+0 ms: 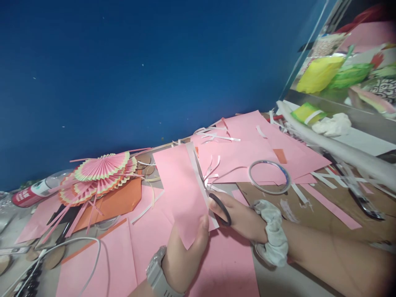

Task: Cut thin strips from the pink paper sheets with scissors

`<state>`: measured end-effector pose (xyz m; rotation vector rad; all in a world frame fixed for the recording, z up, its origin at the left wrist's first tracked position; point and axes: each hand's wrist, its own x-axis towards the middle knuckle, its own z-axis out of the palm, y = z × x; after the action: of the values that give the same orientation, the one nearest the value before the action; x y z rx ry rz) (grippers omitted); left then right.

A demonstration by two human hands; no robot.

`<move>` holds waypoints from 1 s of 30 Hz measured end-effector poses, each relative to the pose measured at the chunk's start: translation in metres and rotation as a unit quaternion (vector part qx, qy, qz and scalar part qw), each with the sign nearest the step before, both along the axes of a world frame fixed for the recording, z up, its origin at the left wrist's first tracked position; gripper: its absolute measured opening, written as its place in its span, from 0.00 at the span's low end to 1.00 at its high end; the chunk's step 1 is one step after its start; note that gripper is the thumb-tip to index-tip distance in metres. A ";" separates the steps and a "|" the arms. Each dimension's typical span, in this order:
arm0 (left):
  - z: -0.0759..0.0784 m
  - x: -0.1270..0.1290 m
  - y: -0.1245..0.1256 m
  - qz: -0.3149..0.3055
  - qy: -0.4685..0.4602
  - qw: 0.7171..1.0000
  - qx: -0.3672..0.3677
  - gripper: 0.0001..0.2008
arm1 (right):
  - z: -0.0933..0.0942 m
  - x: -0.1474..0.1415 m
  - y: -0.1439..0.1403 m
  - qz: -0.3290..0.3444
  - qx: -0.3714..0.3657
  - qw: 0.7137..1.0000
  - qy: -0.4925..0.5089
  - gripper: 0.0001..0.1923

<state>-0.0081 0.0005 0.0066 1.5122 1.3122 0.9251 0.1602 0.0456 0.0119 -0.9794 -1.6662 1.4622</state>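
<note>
Presently, the pink paper sheet (181,189) stands raised above the tabletop (309,206), grasped at its lower edge by the left hand (182,255), thumb in front. The right hand (244,220), fingers clenched through the scissors (213,194) handles, sets the blades against the sheet's right edge. Beyond the fingers lie a tape ring (269,177) and folded paper fans (99,175).

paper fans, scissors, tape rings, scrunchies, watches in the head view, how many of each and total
Pleated paper fans, overlapping in one stack, at least 3 tellable: 3
Scissors, in the right hand, cutting the pink sheet held by the left hand: 1
Tape ring: 1
Scrunchie: 1
Wristwatch: 1
Total: 7
</note>
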 end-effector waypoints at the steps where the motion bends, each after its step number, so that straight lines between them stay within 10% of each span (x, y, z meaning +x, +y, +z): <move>1: -0.001 0.000 0.000 0.000 0.002 1.000 0.003 0.21 | 0.000 0.000 0.000 0.001 0.000 1.000 0.001 0.30; 30: -0.004 -0.001 0.001 -0.020 0.011 1.000 0.016 0.21 | -0.005 -0.001 0.001 -0.001 -0.025 0.999 0.034 0.31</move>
<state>-0.0092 0.0011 0.0025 1.5715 1.2847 0.9090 0.1587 0.0470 0.0070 -0.9476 -1.5873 1.5261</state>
